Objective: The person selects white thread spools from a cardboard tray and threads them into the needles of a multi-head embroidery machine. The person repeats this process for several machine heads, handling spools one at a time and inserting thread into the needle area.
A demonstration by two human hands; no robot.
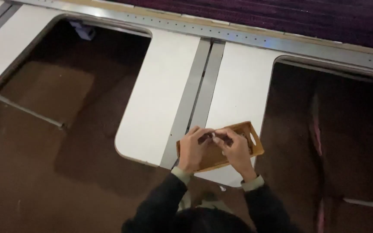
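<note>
White table panels (160,99) with rounded corners, joined by grey metal strips (197,90), stand over a brown floor (44,172). A dark purple carpet (303,17) runs along the top. Light is dim.

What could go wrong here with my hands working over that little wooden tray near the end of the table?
The wooden tray sits close to the rounded end of the white table, with open brown floor beyond, so a nudge might push it off. The left hand and right hand pinch something tiny and blurred between the fingertips above the tray; if it slips it could bounce out, possibly into the grey seam between the tabletops. The dim light would make finding it harder.
</note>
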